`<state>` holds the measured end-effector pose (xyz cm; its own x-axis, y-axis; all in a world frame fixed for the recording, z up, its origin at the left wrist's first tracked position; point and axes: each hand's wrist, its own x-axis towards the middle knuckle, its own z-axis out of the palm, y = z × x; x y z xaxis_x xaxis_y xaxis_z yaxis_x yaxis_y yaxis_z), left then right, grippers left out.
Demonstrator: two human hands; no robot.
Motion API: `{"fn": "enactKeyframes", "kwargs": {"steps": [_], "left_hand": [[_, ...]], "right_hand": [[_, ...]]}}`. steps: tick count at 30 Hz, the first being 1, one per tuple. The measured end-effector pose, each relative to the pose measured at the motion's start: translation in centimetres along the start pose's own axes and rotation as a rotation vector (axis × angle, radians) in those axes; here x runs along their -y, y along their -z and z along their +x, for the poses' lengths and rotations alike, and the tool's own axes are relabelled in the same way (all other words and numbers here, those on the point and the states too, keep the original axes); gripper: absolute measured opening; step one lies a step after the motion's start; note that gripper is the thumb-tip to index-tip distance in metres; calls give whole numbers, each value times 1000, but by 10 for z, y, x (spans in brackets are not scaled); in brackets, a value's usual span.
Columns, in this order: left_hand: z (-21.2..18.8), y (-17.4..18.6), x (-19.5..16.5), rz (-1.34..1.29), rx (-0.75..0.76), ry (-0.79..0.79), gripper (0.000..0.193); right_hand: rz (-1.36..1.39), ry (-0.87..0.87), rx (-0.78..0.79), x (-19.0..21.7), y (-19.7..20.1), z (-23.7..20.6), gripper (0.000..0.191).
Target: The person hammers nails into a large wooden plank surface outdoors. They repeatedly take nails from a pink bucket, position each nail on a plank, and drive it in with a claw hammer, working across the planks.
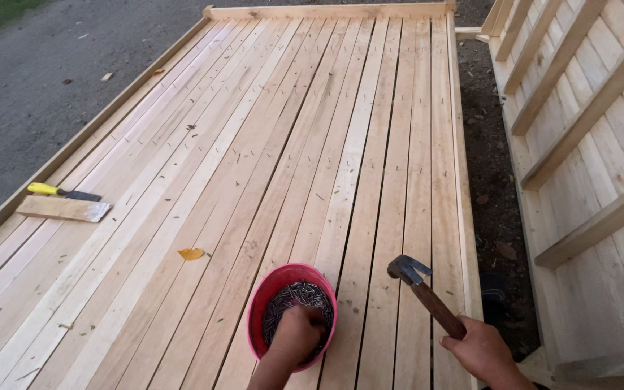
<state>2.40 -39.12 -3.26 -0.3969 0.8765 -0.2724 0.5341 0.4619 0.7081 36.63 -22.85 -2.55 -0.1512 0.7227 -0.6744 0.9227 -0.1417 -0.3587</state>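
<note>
Two hands busy: left hand (296,334) fingers dip among nails (305,297) in red bowl (269,289); right hand (479,350) grips hammer (427,295).

- Ahead of both hands the deck (305,144) lies open, boards bare.
- The bowl (269,289) walls in the left hand (296,336).
- Far left: chisel (63,192) and offcut (63,209).
- Right of the right hand (482,350), a slatted panel (586,180) blocks passage.

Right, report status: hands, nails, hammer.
Left hand in red bowl, fingers on nails. Right hand grips hammer, head just above the deck. Nothing in the way.
</note>
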Motion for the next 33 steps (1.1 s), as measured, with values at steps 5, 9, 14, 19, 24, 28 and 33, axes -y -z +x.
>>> {"fn": "enactKeyframes", "kwargs": {"steps": [5, 9, 14, 19, 24, 28, 33], "left_hand": [[12, 19, -2, -114, -231, -57, 20], [13, 32, 0, -87, -174, 83, 26], [9, 34, 8, -40, -201, 87, 42], [8, 40, 9, 95, -235, 90, 43], [2, 53, -11, 47, -377, 58, 25], [-3, 58, -38, -144, -475, -43, 23], [2, 39, -75, -336, -408, -2, 17]], "right_hand": [[12, -23, -41, 2, 1, -6, 45], [77, -52, 1, 1, 7, -4, 45], [63, -27, -57, -2, 7, -2, 46], [92, -25, -116, -5, 9, -1, 47], [101, 4, -167, -12, 17, 2, 48], [108, -1, -180, -21, 25, 7, 48], [151, -21, -55, -39, 45, 13, 44]]}}
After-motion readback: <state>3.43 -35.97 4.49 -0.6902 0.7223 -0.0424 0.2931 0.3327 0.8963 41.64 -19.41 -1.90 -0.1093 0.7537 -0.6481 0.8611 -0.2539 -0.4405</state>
